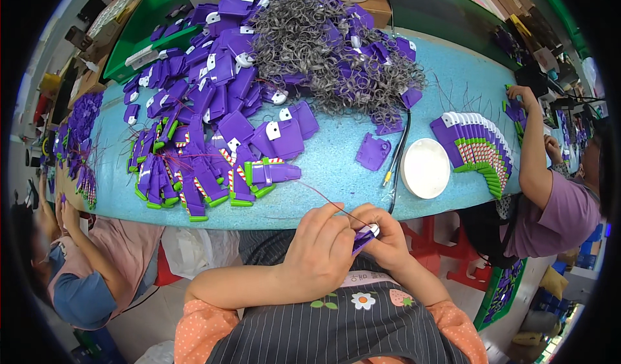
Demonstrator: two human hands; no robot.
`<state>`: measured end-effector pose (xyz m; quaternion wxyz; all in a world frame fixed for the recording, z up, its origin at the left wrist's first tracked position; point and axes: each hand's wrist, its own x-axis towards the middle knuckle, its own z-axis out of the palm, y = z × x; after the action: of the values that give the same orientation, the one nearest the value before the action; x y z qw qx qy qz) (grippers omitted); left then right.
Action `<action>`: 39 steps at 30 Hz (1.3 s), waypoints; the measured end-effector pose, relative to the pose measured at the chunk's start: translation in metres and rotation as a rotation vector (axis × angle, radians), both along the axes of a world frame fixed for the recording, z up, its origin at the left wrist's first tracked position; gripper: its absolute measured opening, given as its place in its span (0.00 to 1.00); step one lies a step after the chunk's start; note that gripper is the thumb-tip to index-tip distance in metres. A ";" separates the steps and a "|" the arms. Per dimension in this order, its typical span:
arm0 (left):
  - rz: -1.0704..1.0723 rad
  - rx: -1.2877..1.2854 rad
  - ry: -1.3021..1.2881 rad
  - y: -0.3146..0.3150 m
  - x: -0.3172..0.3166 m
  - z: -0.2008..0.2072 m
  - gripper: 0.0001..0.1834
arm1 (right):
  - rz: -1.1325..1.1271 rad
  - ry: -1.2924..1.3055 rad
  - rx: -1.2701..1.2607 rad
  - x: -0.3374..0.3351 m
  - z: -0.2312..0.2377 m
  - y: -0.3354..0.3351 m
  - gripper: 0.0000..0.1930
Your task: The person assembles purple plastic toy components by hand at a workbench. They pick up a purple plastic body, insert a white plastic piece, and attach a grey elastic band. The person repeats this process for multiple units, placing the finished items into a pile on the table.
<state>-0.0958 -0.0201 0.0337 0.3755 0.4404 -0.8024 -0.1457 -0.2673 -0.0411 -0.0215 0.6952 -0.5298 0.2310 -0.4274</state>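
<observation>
Close to my chest, below the table's near edge, my left hand [318, 251] and my right hand [384, 240] are closed together around a small purple and white plastic piece [366, 235]. My fingers cover most of it. A thin dark red wire [326, 198] runs from my hands up to the left, over the table. Just beyond my left hand lies a purple leg piece with a green end [275, 173], at the edge of a pile of similar leg pieces [184, 180] with red-and-white stripes. A flat purple plate [373, 152] lies alone farther off.
Purple shells with white tops [220, 70] and tangled grey wire coils [310, 47] are heaped at the back. To the right stand a white bowl [425, 169], a black cable [401, 145] and a fanned row of purple pieces [475, 147]. Co-workers [550, 196] sit at both sides.
</observation>
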 end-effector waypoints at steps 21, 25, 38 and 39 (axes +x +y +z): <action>0.167 0.076 -0.376 -0.099 0.072 0.008 0.35 | -0.863 1.365 -0.776 -0.117 0.038 -0.136 0.15; -0.003 0.478 0.140 -0.056 0.069 0.031 0.36 | -0.957 1.429 -0.873 -0.101 0.037 -0.121 0.21; -0.102 0.789 0.477 0.021 0.053 -0.020 0.31 | -0.095 0.788 -0.542 0.042 0.040 -0.004 0.36; -0.055 0.808 0.546 0.018 0.052 -0.023 0.27 | -0.136 0.808 -0.566 0.044 0.032 -0.003 0.35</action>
<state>-0.0435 -0.0025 0.0105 0.3671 0.4754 -0.5653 -0.5654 -0.2233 -0.0437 0.0104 0.3497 -0.8046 0.3910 -0.2782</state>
